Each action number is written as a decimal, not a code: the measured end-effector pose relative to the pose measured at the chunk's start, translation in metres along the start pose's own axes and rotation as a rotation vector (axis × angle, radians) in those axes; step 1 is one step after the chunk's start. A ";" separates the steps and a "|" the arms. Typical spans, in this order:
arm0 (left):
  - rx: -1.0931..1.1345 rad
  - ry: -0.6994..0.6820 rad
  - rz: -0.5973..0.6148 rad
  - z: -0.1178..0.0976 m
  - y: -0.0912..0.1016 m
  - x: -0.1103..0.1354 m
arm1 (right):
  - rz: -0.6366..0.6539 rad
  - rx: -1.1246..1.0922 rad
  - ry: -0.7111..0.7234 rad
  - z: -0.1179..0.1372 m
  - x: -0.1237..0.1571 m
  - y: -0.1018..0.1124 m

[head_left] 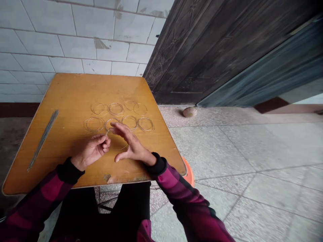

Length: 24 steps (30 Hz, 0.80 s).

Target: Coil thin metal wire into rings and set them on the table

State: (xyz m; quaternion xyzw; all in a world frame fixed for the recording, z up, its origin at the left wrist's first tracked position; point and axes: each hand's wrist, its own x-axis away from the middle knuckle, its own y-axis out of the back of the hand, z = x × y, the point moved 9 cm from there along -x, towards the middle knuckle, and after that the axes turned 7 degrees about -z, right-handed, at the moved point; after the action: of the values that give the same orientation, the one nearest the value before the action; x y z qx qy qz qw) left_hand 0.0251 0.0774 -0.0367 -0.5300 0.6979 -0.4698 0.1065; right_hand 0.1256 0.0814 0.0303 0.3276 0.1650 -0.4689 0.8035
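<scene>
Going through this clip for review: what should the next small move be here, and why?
Probably the right hand should close its fingertips on the thin wire pinched by the left hand. The right hand is open and holds nothing, and its fingers sit just beside the wire's tip, next to the wire rings on the table.

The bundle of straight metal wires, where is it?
In the head view, the straight metal wire bundle lies along the left edge of the yellow wooden table, left of the circular wire rings.
</scene>
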 end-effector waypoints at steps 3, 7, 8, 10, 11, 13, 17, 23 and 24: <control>-0.003 0.046 -0.001 0.004 -0.001 0.001 | 0.026 -0.126 -0.046 -0.003 0.002 -0.003; -0.042 0.016 -0.010 0.004 0.000 0.001 | 0.007 -0.142 -0.034 0.000 0.002 -0.003; -0.054 0.007 -0.015 0.003 0.001 0.001 | -0.005 -0.137 -0.033 0.000 0.002 -0.003; -0.075 -0.010 -0.022 0.003 0.002 0.001 | -0.019 -0.135 -0.039 0.000 0.003 -0.003; -0.080 -0.018 -0.026 0.002 0.002 0.001 | -0.023 -0.136 -0.046 -0.001 0.003 -0.003; -0.081 -0.027 -0.033 0.002 0.002 0.001 | -0.033 -0.140 -0.059 -0.003 0.004 -0.004; -0.074 -0.018 -0.035 0.004 0.003 0.000 | -0.065 -0.169 -0.059 -0.004 0.005 -0.003; -0.077 0.008 -0.046 0.003 0.004 0.001 | 0.002 -0.334 -0.131 -0.008 0.005 -0.007; -0.078 0.011 -0.047 0.004 0.004 0.001 | 0.014 -0.395 -0.145 -0.009 0.004 -0.008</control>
State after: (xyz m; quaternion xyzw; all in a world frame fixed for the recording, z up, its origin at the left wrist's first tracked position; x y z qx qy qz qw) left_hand 0.0245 0.0747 -0.0416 -0.5473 0.7036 -0.4475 0.0711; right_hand 0.1217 0.0821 0.0185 0.1304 0.1930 -0.4441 0.8652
